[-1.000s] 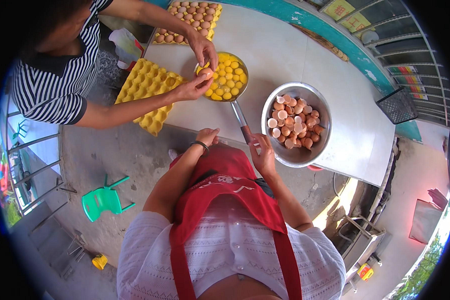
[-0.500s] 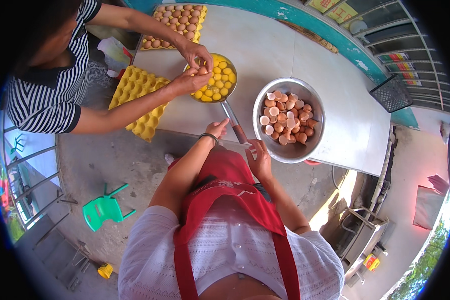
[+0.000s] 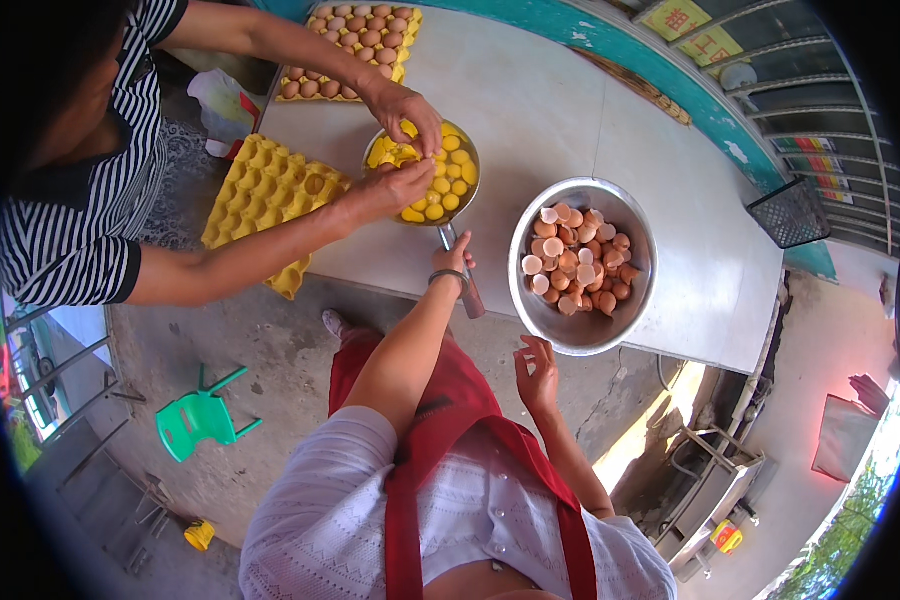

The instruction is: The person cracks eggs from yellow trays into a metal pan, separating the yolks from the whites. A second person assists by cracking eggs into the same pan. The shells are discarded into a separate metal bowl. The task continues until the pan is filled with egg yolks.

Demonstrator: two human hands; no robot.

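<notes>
My left hand point(image 3: 454, 260), with a band at the wrist, is closed around the handle of a metal pan point(image 3: 478, 190). Many raw yolks and whites lie in the pan. The brown end of the handle sticks out below my hand. My right hand point(image 3: 537, 376) is beside the near rim of a large steel bowl point(image 3: 638, 300), fingers loosely curled and apart, with nothing visible in them. Brown eggshells point(image 3: 582, 262) are heaped in that bowl. Over the pan, a co-worker's hands point(image 3: 402, 150) hold a broken egg whose contents are dropping in.
A yellow egg tray point(image 3: 260, 195) with bare hollows lies at the table's left edge. Another tray of whole eggs point(image 3: 365, 45) stands farther back. A black basket point(image 3: 790, 213) hangs at the right wall. A green chair point(image 3: 198, 420) is on the floor behind left.
My left hand has moved up and right onto the pan handle. My right hand has drawn back from the handle's end toward me. The co-worker's egg has been broken open.
</notes>
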